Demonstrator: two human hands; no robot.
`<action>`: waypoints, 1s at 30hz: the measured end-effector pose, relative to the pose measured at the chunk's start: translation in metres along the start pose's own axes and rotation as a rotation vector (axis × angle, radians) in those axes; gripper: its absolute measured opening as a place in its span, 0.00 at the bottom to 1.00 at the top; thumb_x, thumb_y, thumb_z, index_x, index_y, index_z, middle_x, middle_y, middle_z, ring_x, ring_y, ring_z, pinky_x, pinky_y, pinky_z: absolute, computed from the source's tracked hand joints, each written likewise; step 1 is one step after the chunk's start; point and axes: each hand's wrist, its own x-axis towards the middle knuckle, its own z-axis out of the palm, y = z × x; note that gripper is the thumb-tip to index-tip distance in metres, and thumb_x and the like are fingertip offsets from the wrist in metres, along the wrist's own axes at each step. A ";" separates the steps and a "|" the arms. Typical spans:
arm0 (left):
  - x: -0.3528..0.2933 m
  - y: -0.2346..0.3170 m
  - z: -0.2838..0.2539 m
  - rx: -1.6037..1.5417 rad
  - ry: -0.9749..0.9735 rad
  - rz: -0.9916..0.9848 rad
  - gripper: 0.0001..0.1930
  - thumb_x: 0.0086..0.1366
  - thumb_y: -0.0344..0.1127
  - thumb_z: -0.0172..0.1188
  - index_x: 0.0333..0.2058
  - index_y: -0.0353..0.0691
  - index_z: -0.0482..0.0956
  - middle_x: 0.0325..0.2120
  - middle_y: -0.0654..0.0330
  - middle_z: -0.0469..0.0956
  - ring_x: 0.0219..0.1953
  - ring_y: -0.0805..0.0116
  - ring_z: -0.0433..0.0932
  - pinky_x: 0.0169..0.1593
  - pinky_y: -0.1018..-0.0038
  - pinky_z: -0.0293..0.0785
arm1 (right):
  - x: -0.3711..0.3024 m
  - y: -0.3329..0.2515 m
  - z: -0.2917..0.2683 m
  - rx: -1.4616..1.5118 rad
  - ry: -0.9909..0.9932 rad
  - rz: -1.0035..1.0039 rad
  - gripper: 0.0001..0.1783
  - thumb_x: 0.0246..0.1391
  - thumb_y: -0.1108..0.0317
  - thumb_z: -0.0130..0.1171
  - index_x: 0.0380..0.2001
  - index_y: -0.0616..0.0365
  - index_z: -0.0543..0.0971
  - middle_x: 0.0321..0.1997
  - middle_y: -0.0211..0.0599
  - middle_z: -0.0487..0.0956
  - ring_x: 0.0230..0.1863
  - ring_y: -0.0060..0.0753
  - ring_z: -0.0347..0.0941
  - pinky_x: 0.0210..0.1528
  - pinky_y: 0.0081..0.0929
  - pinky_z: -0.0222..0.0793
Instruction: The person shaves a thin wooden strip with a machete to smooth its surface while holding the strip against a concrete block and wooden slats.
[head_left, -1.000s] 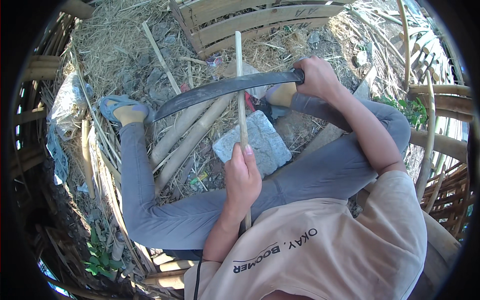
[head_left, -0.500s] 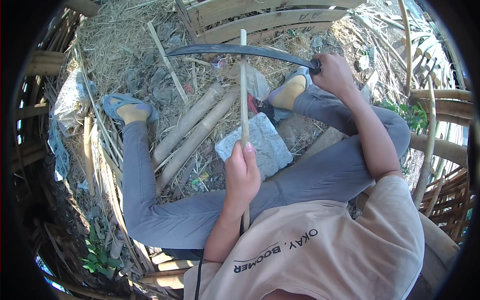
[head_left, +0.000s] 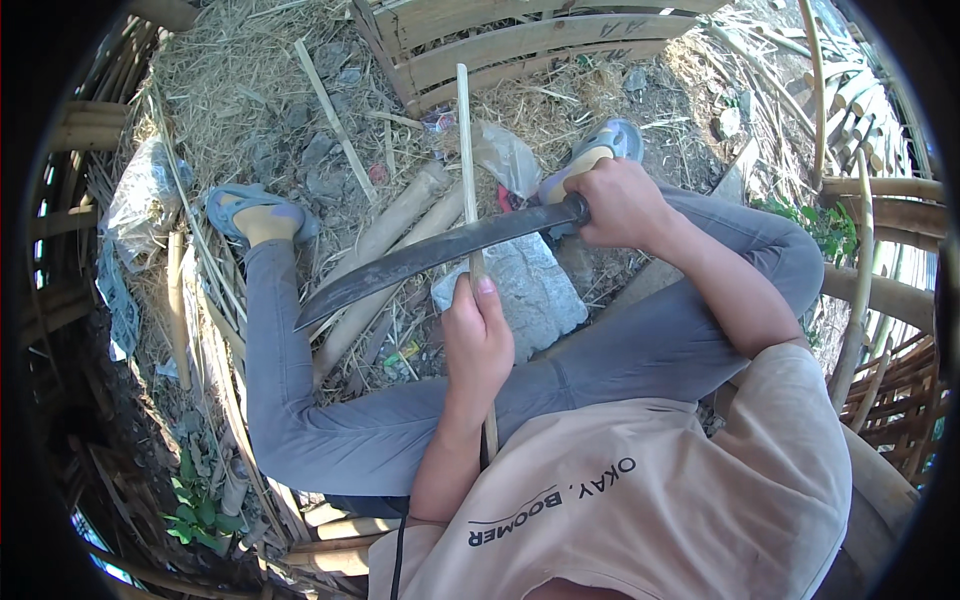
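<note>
My left hand (head_left: 478,330) is closed around a thin pale bamboo strip (head_left: 466,150), which stands up past my thumb and runs back under my wrist toward my shirt. My right hand (head_left: 622,203) grips the handle of a machete (head_left: 410,258) with a long, dark, curved blade. The blade lies across the strip just above my left thumb, its tip pointing left over my left shin. Whether the edge bites into the strip I cannot tell. Below the blade, a flat grey stone block (head_left: 530,295) sits on the ground between my legs.
Two bamboo poles (head_left: 385,225) lie on the straw-strewn ground beside the stone. A slatted wooden crate (head_left: 540,45) stands ahead. Clear plastic bags (head_left: 150,195) lie at the left, and cut bamboo (head_left: 865,95) is piled at the far right. My sandalled feet flank the work.
The machete has come down along the strip toward me, from near its far end to just above my left thumb. The strip's far end has tilted slightly left.
</note>
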 end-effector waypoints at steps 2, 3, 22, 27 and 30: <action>-0.003 0.008 0.003 0.069 -0.023 -0.007 0.16 0.77 0.40 0.43 0.33 0.34 0.69 0.15 0.53 0.68 0.18 0.56 0.69 0.24 0.61 0.62 | 0.001 -0.005 0.002 0.033 0.004 0.004 0.14 0.30 0.66 0.66 0.27 0.58 0.85 0.24 0.49 0.81 0.30 0.54 0.81 0.37 0.44 0.77; -0.005 0.011 0.003 0.138 -0.043 -0.014 0.15 0.76 0.38 0.43 0.34 0.32 0.68 0.15 0.42 0.71 0.19 0.40 0.75 0.24 0.53 0.64 | 0.001 -0.005 0.004 0.034 0.004 0.008 0.14 0.30 0.66 0.66 0.27 0.58 0.85 0.24 0.49 0.81 0.30 0.54 0.81 0.37 0.44 0.77; -0.016 0.018 0.009 0.136 -0.081 -0.017 0.17 0.77 0.40 0.43 0.31 0.34 0.68 0.13 0.49 0.66 0.16 0.46 0.70 0.23 0.55 0.60 | 0.023 0.062 -0.014 -0.028 0.192 0.242 0.20 0.33 0.67 0.64 0.36 0.59 0.86 0.30 0.55 0.82 0.37 0.56 0.79 0.45 0.45 0.76; -0.017 0.020 0.010 0.112 -0.091 0.008 0.16 0.77 0.39 0.43 0.31 0.35 0.68 0.12 0.49 0.66 0.15 0.45 0.69 0.22 0.55 0.59 | 0.028 0.083 -0.018 -0.068 0.316 0.348 0.21 0.34 0.67 0.63 0.38 0.54 0.87 0.29 0.50 0.83 0.35 0.53 0.81 0.43 0.44 0.78; -0.016 0.023 0.010 0.118 -0.115 0.013 0.16 0.77 0.39 0.43 0.32 0.34 0.69 0.13 0.50 0.67 0.15 0.50 0.69 0.23 0.57 0.61 | 0.024 0.092 -0.020 -0.132 0.374 0.341 0.20 0.36 0.66 0.61 0.38 0.53 0.87 0.27 0.51 0.82 0.34 0.54 0.81 0.41 0.44 0.78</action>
